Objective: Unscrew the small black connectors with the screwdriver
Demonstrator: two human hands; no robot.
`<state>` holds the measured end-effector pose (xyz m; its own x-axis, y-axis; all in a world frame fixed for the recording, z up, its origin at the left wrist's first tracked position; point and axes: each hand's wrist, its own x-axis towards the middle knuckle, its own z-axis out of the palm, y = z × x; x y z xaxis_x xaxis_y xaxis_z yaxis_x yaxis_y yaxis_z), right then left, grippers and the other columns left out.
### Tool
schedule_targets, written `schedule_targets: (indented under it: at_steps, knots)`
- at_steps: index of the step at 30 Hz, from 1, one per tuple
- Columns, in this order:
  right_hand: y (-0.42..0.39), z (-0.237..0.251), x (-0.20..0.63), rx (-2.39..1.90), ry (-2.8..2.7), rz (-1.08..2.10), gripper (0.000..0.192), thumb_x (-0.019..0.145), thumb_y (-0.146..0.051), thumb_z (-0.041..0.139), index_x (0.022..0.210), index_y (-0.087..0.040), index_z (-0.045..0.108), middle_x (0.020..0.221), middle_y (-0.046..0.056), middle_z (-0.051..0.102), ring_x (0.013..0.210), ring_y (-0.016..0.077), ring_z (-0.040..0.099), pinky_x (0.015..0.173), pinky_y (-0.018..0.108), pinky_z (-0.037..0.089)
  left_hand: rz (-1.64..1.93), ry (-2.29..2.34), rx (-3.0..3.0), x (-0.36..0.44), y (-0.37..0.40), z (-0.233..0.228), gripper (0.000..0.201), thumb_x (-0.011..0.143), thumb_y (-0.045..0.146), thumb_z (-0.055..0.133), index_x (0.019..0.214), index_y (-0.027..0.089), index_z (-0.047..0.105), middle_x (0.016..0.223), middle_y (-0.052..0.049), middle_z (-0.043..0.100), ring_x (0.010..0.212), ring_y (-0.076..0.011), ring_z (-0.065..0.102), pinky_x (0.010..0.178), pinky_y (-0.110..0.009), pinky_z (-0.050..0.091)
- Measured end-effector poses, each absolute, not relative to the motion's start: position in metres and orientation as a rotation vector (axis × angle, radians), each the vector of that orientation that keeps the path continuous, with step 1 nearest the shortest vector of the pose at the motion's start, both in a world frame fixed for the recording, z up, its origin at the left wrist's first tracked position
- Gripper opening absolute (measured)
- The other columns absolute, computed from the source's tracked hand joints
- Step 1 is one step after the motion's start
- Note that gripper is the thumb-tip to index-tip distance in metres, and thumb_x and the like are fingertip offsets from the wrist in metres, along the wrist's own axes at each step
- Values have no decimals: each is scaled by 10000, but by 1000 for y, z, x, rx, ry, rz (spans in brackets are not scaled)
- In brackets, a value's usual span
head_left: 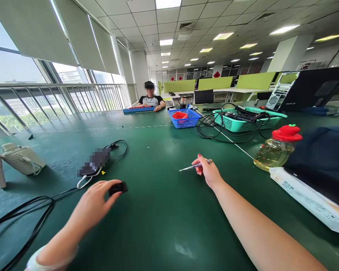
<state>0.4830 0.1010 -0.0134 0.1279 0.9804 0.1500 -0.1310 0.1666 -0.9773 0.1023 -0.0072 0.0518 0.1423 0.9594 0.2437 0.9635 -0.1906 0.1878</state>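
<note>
Between the thumb and fingers of my left hand (98, 199) is a small black block-like object (118, 188), held just above the green tabletop (164, 210). What kind of object it is, I cannot make out. My right hand (207, 171) grips a thin silver screwdriver (194, 166) with its narrow tip pointing left, toward the middle of the table. The two hands are apart, with bare green surface between them. Beyond my left hand lies a dark phone-like device (96, 162), blurred in the picture, with a white cable loop beside it.
A beige bag (24, 160) and black cables (42, 203) lie at left. On the right stand a red-lidded bottle (277, 148), a white tissue pack (307, 201) and a green basket of cables (234, 124). Farther off are a blue basket (185, 122) and a seated person (151, 99).
</note>
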Motion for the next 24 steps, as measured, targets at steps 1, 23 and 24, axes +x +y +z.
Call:
schedule_targets:
  at_steps: [1, 23, 24]
  knots:
    - [102, -14, 483, -1034, -1088, 1080, 601, 691, -757, 638, 600, -163, 669, 432, -5, 488, 390, 92, 419, 383, 239, 332, -483, -1925, -2465, 121, -4, 54, 364, 894, 453, 501, 1165, 260, 651, 1135, -63, 704, 1057, -265, 634, 952, -395, 480]
    - [96, -6, 489, -902, -1011, 1153, 490, 745, -618, 691, 530, -199, 558, 433, -53, 344, 401, 76, 303, 423, 258, 360, -721, -1627, -3053, 266, 91, 10, 495, 826, 318, 674, 1299, 253, 541, 1118, -58, 702, 1163, -253, 554, 1021, -426, 450]
    - [94, -4, 488, -899, -1025, 1152, 476, 747, -604, 694, 533, -197, 570, 437, -48, 359, 407, 80, 320, 431, 260, 362, -745, -1635, -3064, 264, 93, 8, 508, 811, 319, 692, 1292, 246, 546, 1137, -58, 698, 1188, -254, 534, 1039, -429, 438]
